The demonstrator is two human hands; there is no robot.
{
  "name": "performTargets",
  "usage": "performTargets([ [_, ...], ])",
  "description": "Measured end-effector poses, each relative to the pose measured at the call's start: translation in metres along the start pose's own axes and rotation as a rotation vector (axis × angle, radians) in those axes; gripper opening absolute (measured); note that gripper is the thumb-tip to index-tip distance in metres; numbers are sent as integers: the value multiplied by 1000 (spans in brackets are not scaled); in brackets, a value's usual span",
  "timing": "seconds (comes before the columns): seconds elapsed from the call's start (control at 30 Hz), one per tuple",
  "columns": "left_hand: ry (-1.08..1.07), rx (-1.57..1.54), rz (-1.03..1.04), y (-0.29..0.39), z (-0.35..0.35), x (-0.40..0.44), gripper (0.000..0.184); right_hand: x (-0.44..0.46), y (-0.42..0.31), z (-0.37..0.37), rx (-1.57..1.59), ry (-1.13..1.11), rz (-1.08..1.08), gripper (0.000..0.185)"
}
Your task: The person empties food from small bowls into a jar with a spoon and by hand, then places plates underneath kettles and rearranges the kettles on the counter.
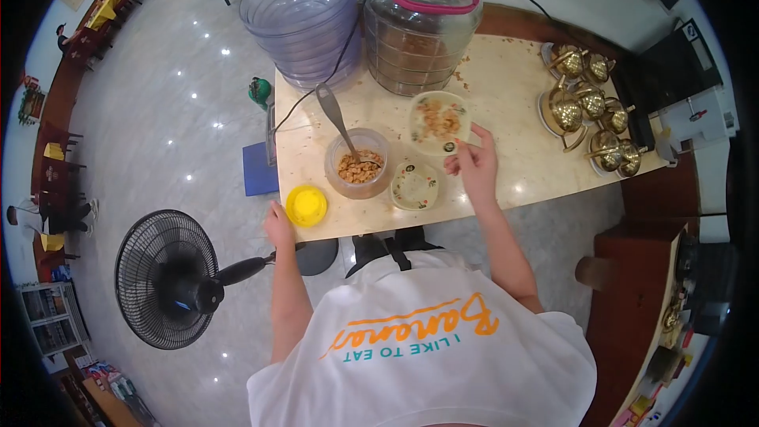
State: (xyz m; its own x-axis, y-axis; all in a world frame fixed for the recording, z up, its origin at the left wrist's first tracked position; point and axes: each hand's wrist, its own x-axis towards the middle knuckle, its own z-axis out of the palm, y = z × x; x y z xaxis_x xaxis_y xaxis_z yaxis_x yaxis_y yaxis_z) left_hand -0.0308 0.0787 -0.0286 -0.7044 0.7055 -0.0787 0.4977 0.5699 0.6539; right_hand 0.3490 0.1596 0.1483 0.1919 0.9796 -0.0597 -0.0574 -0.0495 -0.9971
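Observation:
My right hand (pixel 477 166) grips the near right rim of a small patterned dish (pixel 427 141), which has brown crumbly food in it. Below that dish a second patterned dish (pixel 414 187) sits on the table with little or nothing in it. To its left stands a clear plastic tub (pixel 332 178) of brown crumbly food, with a grey-handled spoon (pixel 335 115) leaning in it. At the table's near left corner is my left hand (pixel 278 226), its fingers curled and partly hidden, close beside a round yellow lid (pixel 307 205). Whether it touches the lid, I cannot tell.
A large jar with a pink lid (pixel 423 43) and stacked clear buckets (pixel 304 24) stand at the back of the table (pixel 506 111). Several brass teapots (pixel 564 115) are on the right. A black fan (pixel 166 278) stands left of me. A dark cable crosses near the spoon.

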Motion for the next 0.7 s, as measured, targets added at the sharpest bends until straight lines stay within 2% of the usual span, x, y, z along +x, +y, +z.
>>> performTargets([
  [0.13,25,-26,46,3,-1,-1,50,-11,-16,48,-123,-133,-126,34],
  [0.37,-1,-92,53,-1,-1,1,48,-18,0,73,-488,-133,-346,41],
  [0.47,-1,-130,58,3,-3,-2,48,-21,-6,79,-637,-92,-554,42],
  [0.57,14,-133,39,7,-4,-4,48,-19,1,77,-910,-100,-893,47],
  [0.67,6,-121,30,0,0,0,48,-18,-6,77,-1026,-107,-1216,53],
  [0.7,-2,-119,29,2,-1,0,48,-16,-6,75,-1013,-154,-1258,53],
])
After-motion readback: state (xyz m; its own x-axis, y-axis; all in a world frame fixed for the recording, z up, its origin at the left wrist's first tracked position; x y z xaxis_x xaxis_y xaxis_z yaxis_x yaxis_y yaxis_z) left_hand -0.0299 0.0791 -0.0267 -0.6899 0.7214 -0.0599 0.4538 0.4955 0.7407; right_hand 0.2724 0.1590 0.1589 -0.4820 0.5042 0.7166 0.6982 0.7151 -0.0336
